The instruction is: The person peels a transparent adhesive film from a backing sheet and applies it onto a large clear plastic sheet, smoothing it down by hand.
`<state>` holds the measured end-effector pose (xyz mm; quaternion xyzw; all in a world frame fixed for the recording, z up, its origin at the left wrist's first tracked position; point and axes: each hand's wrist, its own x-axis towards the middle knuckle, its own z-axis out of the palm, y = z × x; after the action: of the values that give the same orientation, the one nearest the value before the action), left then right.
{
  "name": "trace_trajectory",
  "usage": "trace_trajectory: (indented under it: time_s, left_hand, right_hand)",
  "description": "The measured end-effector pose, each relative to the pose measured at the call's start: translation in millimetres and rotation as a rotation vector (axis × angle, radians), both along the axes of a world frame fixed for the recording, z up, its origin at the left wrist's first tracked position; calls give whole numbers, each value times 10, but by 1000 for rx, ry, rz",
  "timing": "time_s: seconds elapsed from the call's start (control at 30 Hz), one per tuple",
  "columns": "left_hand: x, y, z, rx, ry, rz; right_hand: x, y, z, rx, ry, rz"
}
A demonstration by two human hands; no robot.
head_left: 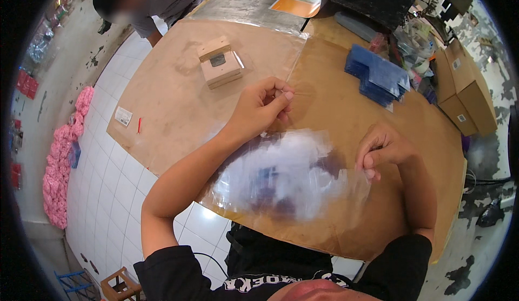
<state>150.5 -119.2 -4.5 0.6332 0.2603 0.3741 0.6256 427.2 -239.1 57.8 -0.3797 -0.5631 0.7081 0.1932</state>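
A heap of thin, clear plastic sheets (pixel 281 176) lies on the brown-covered table in front of me, shiny and partly blurred. My right hand (pixel 386 149) is closed at the heap's right side, thumb and fingers pinching the edge of a clear plastic sheet (pixel 357 190). Above the heap's far edge, my left hand (pixel 267 106) is closed in a pinch; whatever sits between its fingertips is too small or clear to make out. Beyond that hand stands a small wooden block fixture (pixel 221 65) with a dark patch on it. To the far right lies a stack of blue-tinted plastic pieces (pixel 376 74).
An open cardboard box (pixel 465 90) and plastic bags (pixel 413 44) crowd the right edge. A black box-shaped object (pixel 373 1) stands at the back. Another person (pixel 173 1) is at the far left. A white label (pixel 123 116) and red strip (pixel 139 125) lie left.
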Motion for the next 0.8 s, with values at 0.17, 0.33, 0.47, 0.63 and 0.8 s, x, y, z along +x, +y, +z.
trace_trajectory:
  time_s: [0.17,0.33,0.47,0.63,0.8]
  left_hand:
    - [-15,3,-14,-20,-4,-6]
    - [-18,0,45,-38,23,-38]
    - [-44,46,16,-170,-77,-101]
    - [-47,26,140,-411,-177,-201]
    - [-29,-22,86,-261,20,-131]
  right_hand:
    - [-101,58,-88,40,-84,-308]
    - [1,39,-144,23,51,-270]
    - [16,165,-390,116,137,-603]
    - [-32,229,-598,190,226,-783]
    - [-94,198,-635,264,180,-810]
